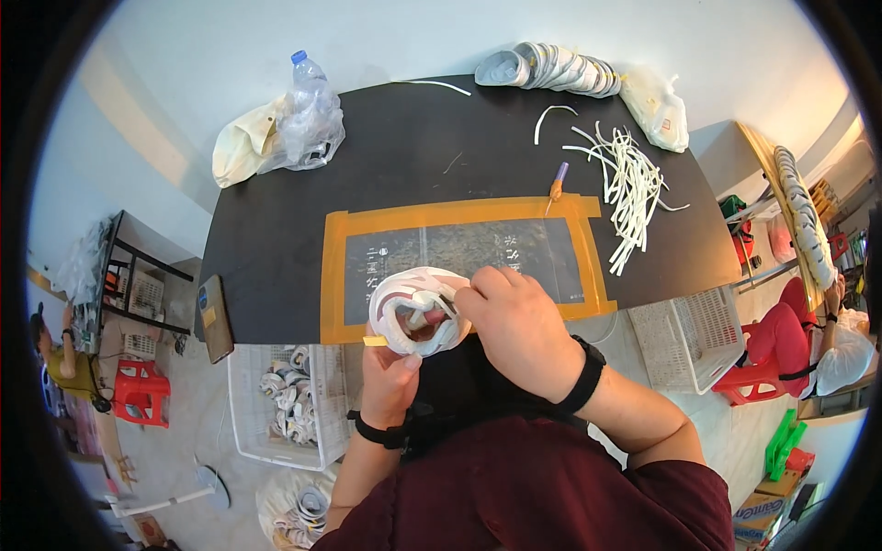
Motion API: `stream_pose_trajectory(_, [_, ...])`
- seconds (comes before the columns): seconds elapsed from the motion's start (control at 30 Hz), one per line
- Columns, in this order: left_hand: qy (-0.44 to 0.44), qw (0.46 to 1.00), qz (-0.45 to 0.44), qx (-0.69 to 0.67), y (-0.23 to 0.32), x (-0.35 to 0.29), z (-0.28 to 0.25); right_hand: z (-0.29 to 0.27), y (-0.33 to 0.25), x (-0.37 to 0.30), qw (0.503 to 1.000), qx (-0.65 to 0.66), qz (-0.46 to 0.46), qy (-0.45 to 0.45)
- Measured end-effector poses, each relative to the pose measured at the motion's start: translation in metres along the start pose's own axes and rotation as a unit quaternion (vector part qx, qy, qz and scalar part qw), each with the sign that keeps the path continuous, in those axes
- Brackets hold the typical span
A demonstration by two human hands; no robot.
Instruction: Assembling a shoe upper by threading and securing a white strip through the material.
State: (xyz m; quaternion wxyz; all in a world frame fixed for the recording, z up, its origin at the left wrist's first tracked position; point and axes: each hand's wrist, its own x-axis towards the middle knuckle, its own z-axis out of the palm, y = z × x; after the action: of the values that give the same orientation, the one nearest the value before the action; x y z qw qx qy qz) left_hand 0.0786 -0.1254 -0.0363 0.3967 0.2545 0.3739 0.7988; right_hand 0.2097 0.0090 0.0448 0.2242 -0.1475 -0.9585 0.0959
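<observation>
Over the table's near edge I hold a white and pink shoe upper (pixel 404 317), its opening turned up toward me. My left hand (pixel 390 381) grips it from below and the left, thumb along its near rim, with a small yellow tag (pixel 375 341) sticking out beside it. Curled fingers of my right hand (pixel 514 317) pinch the upper's right edge; their tips are partly hidden, so a lace between them cannot be made out. Beyond the hands lies an awl-like tool (pixel 557 186) with an orange and purple handle. Loose white flat laces (pixel 629 188) are heaped to its right.
Orange tape (pixel 335 275) frames a clear sheet on the dark table (pixel 395 138). Nested uppers (pixel 560 72) and plastic bags (pixel 657 106) stand at the back; a phone (pixel 215 317) lies at left. Crates (pixel 322 413) flank me below. Co-workers (pixel 66 354) sit both sides.
</observation>
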Motion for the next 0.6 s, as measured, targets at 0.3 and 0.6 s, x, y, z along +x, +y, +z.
stream_pose_trajectory(0.3, [-0.018, 1.000, 0.010, 0.007, -0.004, -0.002, -0.013, 0.018, 0.010, -0.004, 0.995, 0.100, 0.001, 0.016])
stream_pose_trajectory(0.6, [0.003, 1.000, 0.028, 0.003, -0.009, -0.007, -0.016, 0.021, 0.000, -0.013, 0.989, 0.137, 0.039, 0.035])
